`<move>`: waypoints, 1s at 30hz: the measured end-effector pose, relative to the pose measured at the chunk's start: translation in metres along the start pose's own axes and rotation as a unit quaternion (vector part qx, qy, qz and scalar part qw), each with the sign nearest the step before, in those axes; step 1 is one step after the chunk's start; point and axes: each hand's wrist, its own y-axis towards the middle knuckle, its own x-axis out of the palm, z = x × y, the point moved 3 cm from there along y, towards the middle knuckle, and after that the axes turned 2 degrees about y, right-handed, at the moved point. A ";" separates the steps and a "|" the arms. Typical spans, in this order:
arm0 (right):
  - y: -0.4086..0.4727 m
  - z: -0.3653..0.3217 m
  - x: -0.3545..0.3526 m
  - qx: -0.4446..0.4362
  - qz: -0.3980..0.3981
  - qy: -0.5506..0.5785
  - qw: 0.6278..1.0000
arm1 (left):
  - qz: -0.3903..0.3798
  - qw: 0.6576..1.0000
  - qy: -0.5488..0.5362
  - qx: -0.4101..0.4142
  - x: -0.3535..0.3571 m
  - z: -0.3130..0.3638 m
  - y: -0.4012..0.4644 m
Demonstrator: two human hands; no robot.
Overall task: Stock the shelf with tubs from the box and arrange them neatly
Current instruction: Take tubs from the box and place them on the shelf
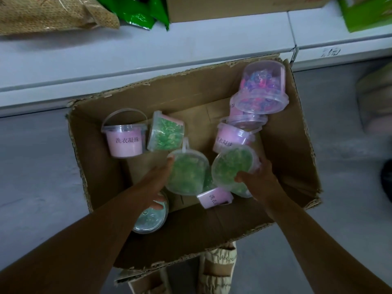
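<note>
Two bare forearms enter from the lower corners of the frame, reaching down into an open cardboard box (pixel 282 158) at centre. Left hand (pixel 156 183) lies with fingers straight against the side of a green-filled tub (pixel 186 172), thumb low over a pale tub (pixel 151 217) at the box's lower left; not curled round either. Right hand (pixel 257 179) grips a second green tub (pixel 233 166) by its lid rim, fingers wrapped at the edge. Between the two hands, a pink label (pixel 214 197) on a tub lying on its side. Toward the upper left of the box: a pink-labelled tub (pixel 125 141) upright with handle raised, a green tub on its side (pixel 165 132) touching it. At upper right, a tub of pink and purple pieces (pixel 263 88) stacked tilted on other pink-labelled tubs (pixel 231 136). Box rests on grey floor (pixel 36 166). Along the top of the frame runs a white shelf (pixel 191 45) with a burlap sack (pixel 53 13), green packets (pixel 137 15), and a carton (pixel 233 7).
</note>
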 end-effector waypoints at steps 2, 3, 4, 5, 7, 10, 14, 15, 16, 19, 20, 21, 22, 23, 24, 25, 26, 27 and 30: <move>0.000 0.006 0.000 -0.008 -0.005 -0.004 1.000 | 0.010 1.000 -0.002 -0.019 0.011 0.006 0.002; 0.002 0.008 0.000 -0.009 -0.006 -0.005 1.000 | 0.003 1.000 0.003 -0.024 0.018 0.009 0.004; 0.002 0.009 0.001 -0.006 -0.007 -0.004 1.000 | -0.003 1.000 0.006 -0.021 0.025 0.011 0.005; 0.002 0.010 0.001 -0.010 -0.007 0.001 1.000 | -0.004 1.000 0.001 -0.014 0.031 0.013 0.007; 0.002 0.009 0.002 -0.016 -0.003 0.013 1.000 | -0.006 1.000 -0.022 -0.003 0.037 0.016 0.012; 0.001 0.006 -0.001 -0.009 0.015 0.050 0.999 | -0.029 0.997 -0.067 -0.014 0.038 0.016 0.014; 0.006 0.011 -0.009 -0.008 0.054 0.075 0.996 | -0.011 0.998 -0.046 0.040 0.025 0.020 0.025; 0.006 0.011 -0.010 -0.012 0.065 0.074 0.995 | -0.016 0.998 -0.050 0.044 0.023 0.022 0.028; 0.007 0.010 -0.011 -0.017 0.074 0.075 0.994 | -0.030 0.997 -0.061 0.040 0.022 0.024 0.032; 0.011 0.008 -0.012 -0.031 0.084 0.084 0.992 | -0.073 0.994 -0.072 0.020 0.025 0.031 0.039; 0.012 0.007 -0.012 -0.036 0.085 0.088 0.992 | -0.078 0.994 -0.068 0.026 0.027 0.033 0.041; 0.014 0.007 -0.012 -0.041 0.086 0.093 0.991 | -0.077 0.994 -0.071 0.031 0.029 0.035 0.043; 0.015 0.008 -0.013 -0.046 0.085 0.099 0.990 | -0.076 0.993 -0.083 0.035 0.031 0.036 0.046; 0.016 0.009 -0.013 -0.048 0.084 0.104 0.990 | -0.076 0.992 -0.093 0.039 0.033 0.036 0.049; 0.016 0.010 -0.014 -0.047 0.083 0.109 0.989 | -0.070 0.992 -0.097 0.043 0.033 0.034 0.053; 0.017 0.012 -0.015 -0.045 0.083 0.114 0.989 | -0.054 0.993 -0.093 0.048 0.033 0.032 0.055; 0.017 0.014 -0.016 -0.044 0.082 0.117 0.989 | -0.029 0.994 -0.090 0.062 0.032 0.031 0.055; 0.018 0.015 -0.017 -0.043 0.082 0.121 0.988 | -0.009 0.993 -0.087 0.081 0.032 0.029 0.055; 0.019 0.020 -0.018 -0.038 0.076 0.135 0.987 | -0.007 0.987 -0.111 0.120 0.039 0.028 0.047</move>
